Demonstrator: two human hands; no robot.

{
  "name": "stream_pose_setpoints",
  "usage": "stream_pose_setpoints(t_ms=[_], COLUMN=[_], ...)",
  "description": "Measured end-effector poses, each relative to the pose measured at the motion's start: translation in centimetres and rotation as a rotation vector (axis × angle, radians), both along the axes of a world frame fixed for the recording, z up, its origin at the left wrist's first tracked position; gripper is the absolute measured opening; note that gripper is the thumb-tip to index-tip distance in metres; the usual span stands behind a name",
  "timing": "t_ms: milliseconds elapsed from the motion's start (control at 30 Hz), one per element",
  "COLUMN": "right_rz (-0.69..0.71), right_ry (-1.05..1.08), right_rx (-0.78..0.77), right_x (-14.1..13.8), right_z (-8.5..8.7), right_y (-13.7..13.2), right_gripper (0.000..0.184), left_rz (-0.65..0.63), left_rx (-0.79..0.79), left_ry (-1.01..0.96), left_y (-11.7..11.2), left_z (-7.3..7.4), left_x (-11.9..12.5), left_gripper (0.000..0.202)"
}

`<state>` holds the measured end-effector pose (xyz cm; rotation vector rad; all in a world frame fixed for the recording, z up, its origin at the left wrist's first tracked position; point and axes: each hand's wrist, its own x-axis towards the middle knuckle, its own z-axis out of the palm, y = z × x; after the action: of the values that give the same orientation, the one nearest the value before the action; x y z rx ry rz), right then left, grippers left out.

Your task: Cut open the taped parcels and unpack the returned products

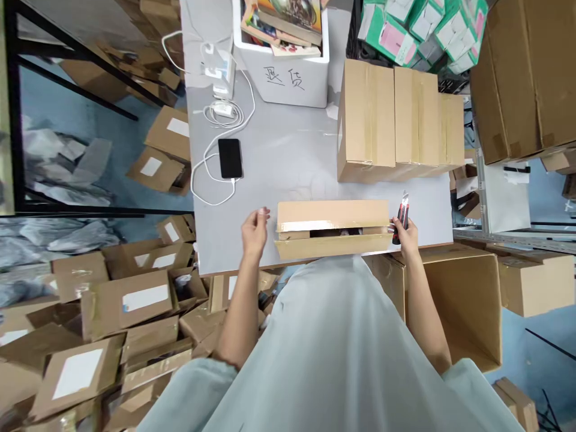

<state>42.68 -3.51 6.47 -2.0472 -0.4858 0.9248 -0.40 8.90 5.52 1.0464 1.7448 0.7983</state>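
The only writing that can be read is two large Chinese characters [283, 78], 退货, drawn by hand in dark marker on the front wall of the white foam box [315, 84] at the far end of the tabletop [288, 162]. The covers of the books [288, 24] stacked inside that box carry print, but it is too small and too tilted to make out. To the right of the box, the green cartons [396, 36] have pink and white labels whose lettering is too small to read. Left of and below the box, the cardboard parcels on the floor [144, 297] bear white stickers too blurred to read.
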Motion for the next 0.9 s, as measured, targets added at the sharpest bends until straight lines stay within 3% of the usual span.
stream_pose_setpoints(t_ms=[67, 133, 267, 367, 433, 533, 567, 667, 767, 900], right_rz=[-0.017, -0.017, 0.014, 0.051, 0.089, 0.206, 0.295, 0.748, 1.084, 1.242], right_ry=[-0.030, -0.066, -0.150, -0.215, -0.253, -0.273, -0.278, -0.345, -0.457, -0.546], right_rx=[-0.074, -0.159, -0.281, -0.260, -0.187, -0.004, 0.083, 0.351, 0.377, 0.346], right_x=[1.2, 2.2, 2.9, 3.1, 3.4, 3.4, 3.3, 2.4, 1.4, 1.0], right_z=[-2.1, -4.0, -6.7, -6.6, -5.3, -1.4, 0.2, 4.2, 6.4, 7.6], right_y=[0.0, 0.1, 0.4, 0.8, 1.2, 1.8, 2.1, 3.6, 5.6, 7.6], right_gripper=[0.058, 0.053, 0.037, 0.036, 0.040, 0.044, 0.044, 0.044, 0.048, 0.039], left_rz=[0.041, -0.005, -0.357, -0.638, -0.759, -0.847, -0.868, -0.926, -0.950, -0.931], left_rx=[0.100, 0.258, 0.448, 0.475, 0.447, 0.407, 0.400, 0.400, 0.444, 0.517], left_ry=[0.006, 0.039, 0.233, 0.374, 0.427, 0.476, 0.491, 0.529, 0.554, 0.539], left_y=[-0.7, -1.7, -3.7, -4.8, -5.3, -5.7, -5.8, -5.9, -6.1, -7.0], left_z=[1.4, 3.9, 9.7, 11.8, 12.0, 11.5, 11.3, 10.9, 11.0, 11.7], left_x=[-1.1, -1.3, 1.5, 4.5, 5.8, 6.9, 7.1, 7.5, 7.8, 7.9], left_gripper=[0.052, 0.054, 0.042, 0.035, 0.033, 0.032, 0.031, 0.023, 0.016, 0.011])
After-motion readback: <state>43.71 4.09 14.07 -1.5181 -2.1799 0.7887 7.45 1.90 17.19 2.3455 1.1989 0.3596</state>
